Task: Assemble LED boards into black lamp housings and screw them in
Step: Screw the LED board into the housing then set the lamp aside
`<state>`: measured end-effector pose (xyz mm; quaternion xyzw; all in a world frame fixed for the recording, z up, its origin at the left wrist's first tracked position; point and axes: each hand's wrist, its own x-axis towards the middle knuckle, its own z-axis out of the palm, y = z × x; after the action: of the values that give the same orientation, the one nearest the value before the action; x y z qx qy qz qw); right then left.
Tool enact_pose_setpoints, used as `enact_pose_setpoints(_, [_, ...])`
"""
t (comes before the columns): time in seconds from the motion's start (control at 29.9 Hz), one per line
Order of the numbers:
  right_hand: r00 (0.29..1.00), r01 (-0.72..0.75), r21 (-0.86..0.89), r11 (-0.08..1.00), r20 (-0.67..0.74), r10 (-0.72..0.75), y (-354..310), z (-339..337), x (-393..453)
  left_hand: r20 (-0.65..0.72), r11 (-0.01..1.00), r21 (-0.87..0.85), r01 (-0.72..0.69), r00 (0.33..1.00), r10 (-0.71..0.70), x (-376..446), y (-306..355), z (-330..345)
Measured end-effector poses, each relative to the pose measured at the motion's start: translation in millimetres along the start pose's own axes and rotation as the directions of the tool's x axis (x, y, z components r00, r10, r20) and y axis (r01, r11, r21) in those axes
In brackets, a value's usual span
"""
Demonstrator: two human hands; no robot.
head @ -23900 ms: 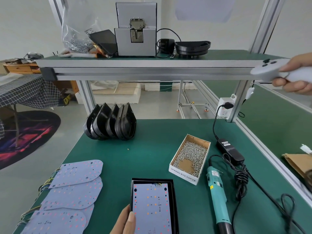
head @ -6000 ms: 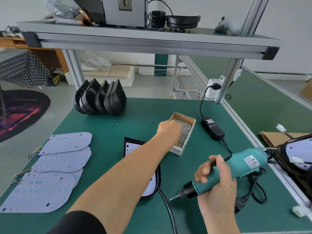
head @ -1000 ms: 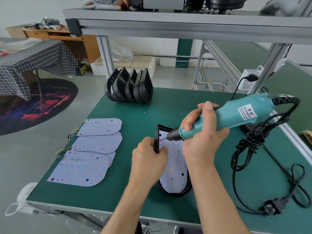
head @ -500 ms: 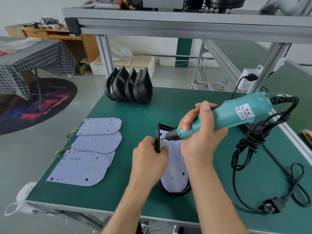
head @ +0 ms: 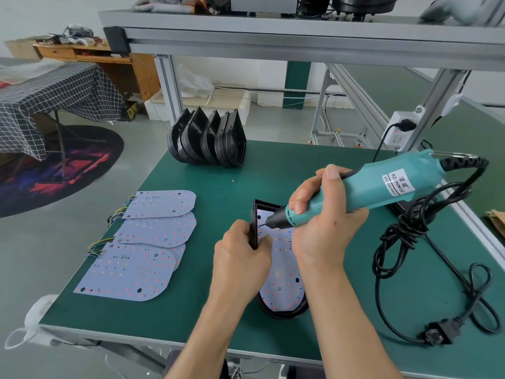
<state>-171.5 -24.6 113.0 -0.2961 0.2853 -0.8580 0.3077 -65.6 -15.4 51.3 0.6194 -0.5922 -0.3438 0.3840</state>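
Observation:
A black lamp housing (head: 284, 313) lies on the green bench with a pale LED board (head: 282, 277) inside it. My left hand (head: 240, 258) grips the housing's left wall near its far corner. My right hand (head: 322, 222) grips a teal electric screwdriver (head: 382, 187). Its bit points down-left and touches the board near the far left corner. Several spare LED boards (head: 153, 233) lie overlapped to the left. A row of empty black housings (head: 207, 140) stands on edge at the back.
The screwdriver's black cable (head: 404, 242) coils and loops over the bench on the right, ending in a plug (head: 437, 333). A wall socket (head: 399, 132) hangs on the frame post. An overhead aluminium shelf (head: 300, 36) spans the bench. The bench's front edge (head: 136, 335) is close.
The screwdriver has tilted and its bit has dropped slightly onto the board's far left corner. My left hand has kept its grip on the housing wall.

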Motion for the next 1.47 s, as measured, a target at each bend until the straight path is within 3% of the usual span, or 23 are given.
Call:
enact_pose_setpoints(0.3, [1.000, -0.015, 0.008, 1.000, 0.006, 0.015, 1, 0, -5, -0.041, 0.999, 0.008, -0.031, 0.999, 0.031, -3, -5, -1])
enact_pose_setpoints(0.57, [0.999, -0.014, 0.007, 1.000, 0.039, 0.014, -2, -1, -12, -0.013, 0.996, -0.081, -0.023, 1.000, 0.022, -1, -9, -2])
enact_pose_setpoints(1.07, [0.998, 0.043, 0.014, 0.999, 0.054, -0.043, -11, 2, -15, -0.095, 0.982, -0.186, -0.011, 0.995, -0.007, -9, -2, -4])
enact_pose_setpoints(1.47, [0.998, 0.040, 0.001, 0.999, 0.052, -0.040, -10, 3, -18, -0.107, 0.984, -0.181, 0.007, 0.994, -0.027, -10, -3, -5])
